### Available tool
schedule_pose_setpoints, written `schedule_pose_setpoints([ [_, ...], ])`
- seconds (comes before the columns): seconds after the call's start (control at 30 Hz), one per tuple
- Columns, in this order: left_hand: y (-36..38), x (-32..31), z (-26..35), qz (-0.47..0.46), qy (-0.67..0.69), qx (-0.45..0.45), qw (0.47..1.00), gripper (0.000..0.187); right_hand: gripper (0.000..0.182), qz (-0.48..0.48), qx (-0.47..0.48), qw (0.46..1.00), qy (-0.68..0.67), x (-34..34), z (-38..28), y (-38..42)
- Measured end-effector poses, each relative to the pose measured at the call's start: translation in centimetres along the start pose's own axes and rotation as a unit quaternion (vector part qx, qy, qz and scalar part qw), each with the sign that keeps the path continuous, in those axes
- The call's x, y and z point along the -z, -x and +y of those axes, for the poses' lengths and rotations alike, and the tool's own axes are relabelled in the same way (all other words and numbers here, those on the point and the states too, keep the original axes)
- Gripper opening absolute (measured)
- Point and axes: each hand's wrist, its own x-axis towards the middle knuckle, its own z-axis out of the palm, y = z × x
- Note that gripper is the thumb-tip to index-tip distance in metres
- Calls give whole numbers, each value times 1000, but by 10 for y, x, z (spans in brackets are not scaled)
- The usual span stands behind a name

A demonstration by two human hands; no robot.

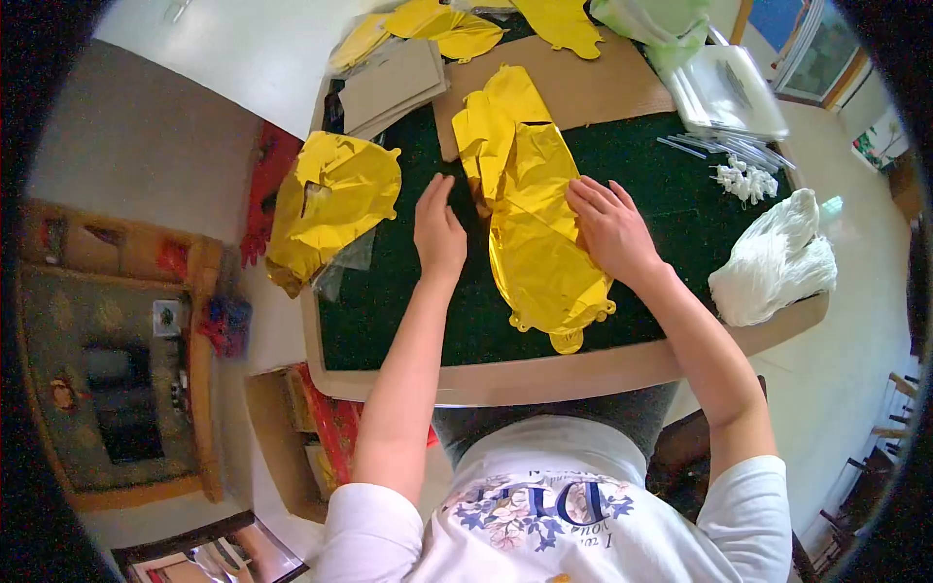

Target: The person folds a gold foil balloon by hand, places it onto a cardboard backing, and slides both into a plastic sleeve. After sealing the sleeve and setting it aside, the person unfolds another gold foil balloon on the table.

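Observation:
A deflated gold foil balloon [539,204] lies lengthwise in front of me on the dark green table surface, its upper part folded over itself and its small tabs at the near end. My right hand [612,230] rests along the balloon's right edge, fingers stretched out flat on the foil. Just left of the balloon is my left hand [440,230], over the green cloth, fingers extended and holding nothing. Another gold foil piece [340,194] with a dark slit hangs over the table's left edge, crumpled at its lower end.
Grey cardboard sheets [394,85] and more gold foil balloons [442,27] lie at the far side on brown cardboard [622,83]. At the right are a clear plastic pack [731,92], thin straws [743,146], white ties [746,181] and a bundle of white string [777,260].

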Motion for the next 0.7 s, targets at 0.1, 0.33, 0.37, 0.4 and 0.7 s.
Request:
schedule_pose_setpoints([
  [0.1,4,0,4,-49,-34,-54,997,44,50,-3,3,1000,5,-2,1,0],
  [0.33,6,-14,21,-103,-21,-104,989,38,45,-12,1,1000,17,-4,1,-1],
  [0.37,6,-14,21,-121,-14,-103,987,40,44,-15,1,1000,20,-3,1,-1],
  [0.4,6,-14,22,-107,-44,-111,987,40,44,-17,0,1000,20,-4,1,-1],
  [0.7,-33,-28,39,-128,-146,-92,977,58,43,-37,-14,999,13,-2,1,-2],
])
